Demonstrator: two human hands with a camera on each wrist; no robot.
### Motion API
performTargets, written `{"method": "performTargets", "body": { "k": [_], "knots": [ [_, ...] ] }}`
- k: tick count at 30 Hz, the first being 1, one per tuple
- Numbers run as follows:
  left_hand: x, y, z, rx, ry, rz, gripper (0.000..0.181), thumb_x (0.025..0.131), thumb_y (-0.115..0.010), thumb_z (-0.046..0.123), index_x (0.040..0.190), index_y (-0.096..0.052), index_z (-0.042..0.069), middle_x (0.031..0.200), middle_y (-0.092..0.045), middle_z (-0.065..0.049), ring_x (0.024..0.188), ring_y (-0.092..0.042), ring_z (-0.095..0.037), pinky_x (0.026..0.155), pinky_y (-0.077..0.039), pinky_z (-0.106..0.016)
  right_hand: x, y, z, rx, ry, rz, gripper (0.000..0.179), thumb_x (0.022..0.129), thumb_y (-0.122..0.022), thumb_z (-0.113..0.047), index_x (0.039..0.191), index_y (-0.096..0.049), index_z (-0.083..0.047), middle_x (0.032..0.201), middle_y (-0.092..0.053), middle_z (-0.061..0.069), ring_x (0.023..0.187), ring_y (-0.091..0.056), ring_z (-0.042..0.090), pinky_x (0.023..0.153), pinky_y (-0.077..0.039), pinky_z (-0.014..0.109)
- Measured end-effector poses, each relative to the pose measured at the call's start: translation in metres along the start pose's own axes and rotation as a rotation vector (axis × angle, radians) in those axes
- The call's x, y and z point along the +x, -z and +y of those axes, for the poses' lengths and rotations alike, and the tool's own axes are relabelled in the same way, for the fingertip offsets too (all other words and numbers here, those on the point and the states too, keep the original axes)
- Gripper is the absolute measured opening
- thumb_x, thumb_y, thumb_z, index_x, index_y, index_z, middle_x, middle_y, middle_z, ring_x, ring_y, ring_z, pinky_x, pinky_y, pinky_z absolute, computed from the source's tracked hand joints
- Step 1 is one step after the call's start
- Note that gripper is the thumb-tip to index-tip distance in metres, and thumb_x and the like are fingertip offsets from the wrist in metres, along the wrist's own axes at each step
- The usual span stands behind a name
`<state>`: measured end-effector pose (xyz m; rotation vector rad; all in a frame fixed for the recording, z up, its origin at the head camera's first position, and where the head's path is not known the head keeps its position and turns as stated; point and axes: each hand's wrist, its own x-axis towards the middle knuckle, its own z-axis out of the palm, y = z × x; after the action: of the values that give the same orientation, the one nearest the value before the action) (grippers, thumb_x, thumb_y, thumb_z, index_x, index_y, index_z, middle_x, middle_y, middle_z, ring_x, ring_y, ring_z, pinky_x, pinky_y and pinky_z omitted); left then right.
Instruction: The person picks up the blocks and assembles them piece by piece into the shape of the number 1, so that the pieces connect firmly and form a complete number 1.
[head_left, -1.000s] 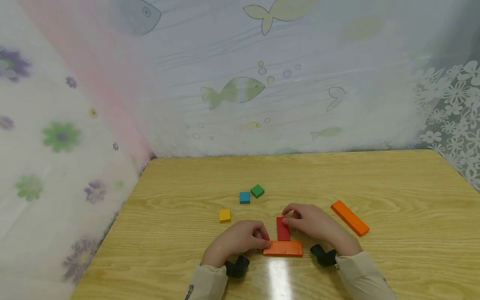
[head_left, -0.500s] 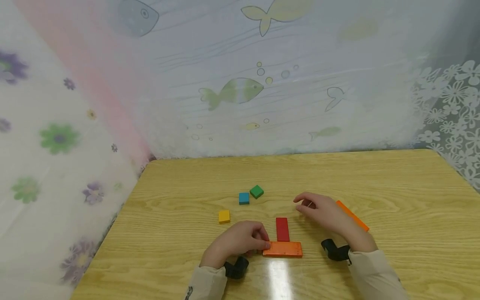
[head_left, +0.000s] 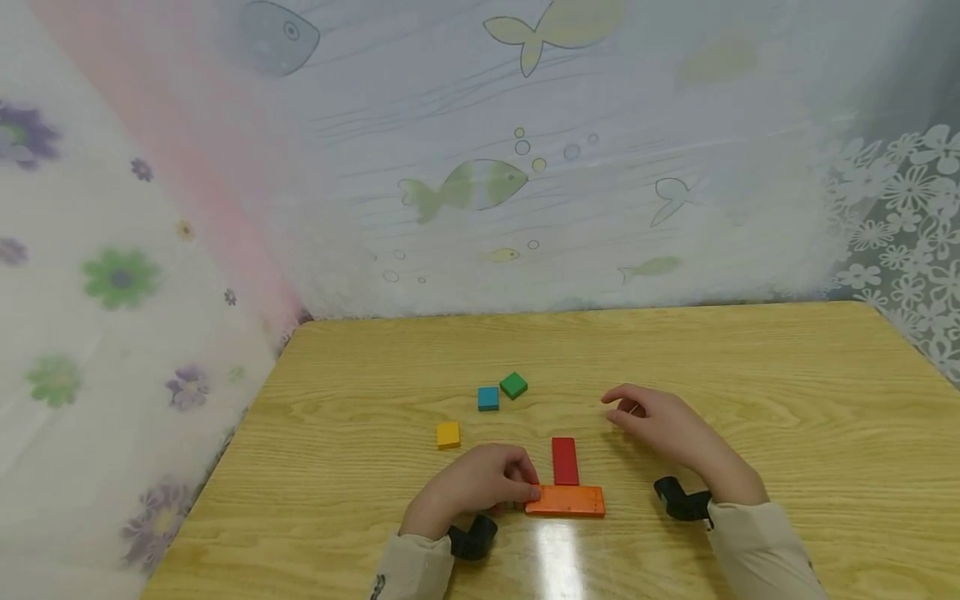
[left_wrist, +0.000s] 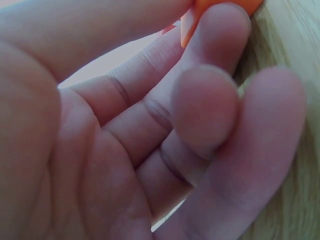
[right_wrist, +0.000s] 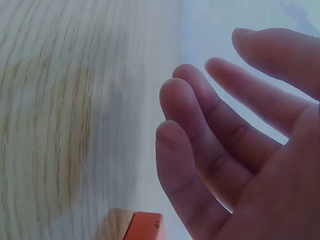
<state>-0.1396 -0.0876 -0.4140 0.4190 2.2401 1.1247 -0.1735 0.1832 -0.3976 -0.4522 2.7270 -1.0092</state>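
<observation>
My left hand (head_left: 483, 483) pinches the left end of an orange block (head_left: 568, 501) lying flat on the table; its thumb shows on top. In the left wrist view a corner of that orange block (left_wrist: 200, 11) shows at the fingertips. A red block (head_left: 566, 461) stands end-on against the far side of the orange one, making an upside-down T. Off to the right, my right hand (head_left: 663, 423) hovers over the table with loosely bent fingers and nothing in them. In the right wrist view an orange block end (right_wrist: 143, 227) shows below these fingers.
Beyond my left hand lie a yellow square block (head_left: 448, 435), a blue one (head_left: 488, 398) and a green one (head_left: 513, 385) set cornerwise. The wooden table (head_left: 360, 367) ends at a fish-printed curtain (head_left: 450, 275) at the back.
My right hand has let go of the red block and moved away to the right, now covering the second orange block in the head view. The left hand has stayed in place.
</observation>
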Motion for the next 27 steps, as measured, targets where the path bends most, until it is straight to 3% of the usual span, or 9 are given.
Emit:
{"method": "performTargets", "body": {
  "k": [17, 27],
  "knots": [
    [-0.004, 0.001, 0.004, -0.008, 0.001, -0.003, 0.007, 0.085, -0.067, 0.024, 0.085, -0.063, 0.018, 0.072, -0.063, 0.002, 0.058, -0.053, -0.014, 0.052, -0.047, -0.029, -0.006, 0.014, 0.018, -0.064, -0.019, 0.156, 0.035, 0.092, -0.056, -0.022, 0.125, -0.054, -0.011, 0.099, -0.062, 0.002, 0.089, -0.058, 0.019, 0.075, -0.045, 0.037],
    [-0.003, 0.002, 0.004, -0.008, 0.003, -0.004, 0.008, 0.085, -0.067, 0.024, 0.085, -0.063, 0.018, 0.072, -0.063, 0.001, 0.057, -0.052, -0.014, 0.051, -0.047, -0.029, -0.011, 0.025, 0.027, -0.080, -0.051, 0.173, 0.038, 0.092, -0.056, -0.024, 0.125, -0.052, -0.007, 0.098, -0.060, 0.004, 0.087, -0.056, 0.020, 0.072, -0.044, 0.036]
  ]
}}
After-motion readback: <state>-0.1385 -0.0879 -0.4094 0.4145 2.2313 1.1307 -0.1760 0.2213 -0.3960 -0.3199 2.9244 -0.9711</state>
